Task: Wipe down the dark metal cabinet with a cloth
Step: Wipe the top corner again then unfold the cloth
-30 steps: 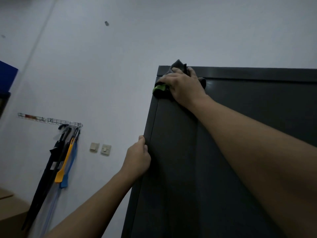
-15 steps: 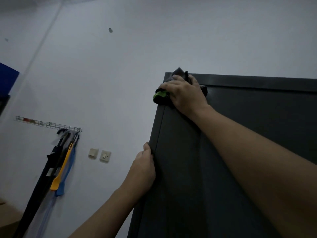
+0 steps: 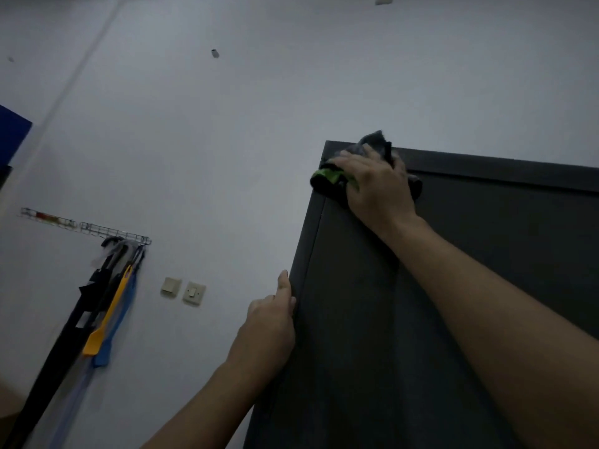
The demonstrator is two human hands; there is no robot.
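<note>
The dark metal cabinet [image 3: 470, 270] fills the right half of the view, seen from below, with its top edge running across the upper right. My right hand [image 3: 377, 186] presses a bunched dark cloth [image 3: 330, 181] with a green patch against the cabinet's top left corner; part of the cloth sticks up above the top edge. My left hand [image 3: 270, 322] rests lower down on the cabinet's left edge, thumb up along the edge and fingers wrapped round it.
A pale wall [image 3: 210, 140] lies behind and to the left. A wire rack [image 3: 113, 233] on it holds dark umbrellas [image 3: 81, 312] and yellow and blue tools [image 3: 107, 322]. Two wall switches [image 3: 183, 290] sit beside them. A blue panel [image 3: 13, 134] shows at the far left.
The view has tilted, so the cabinet sits lower and further right. My right hand has shifted the cloth slightly right along the top corner. My left hand keeps its place on the edge.
</note>
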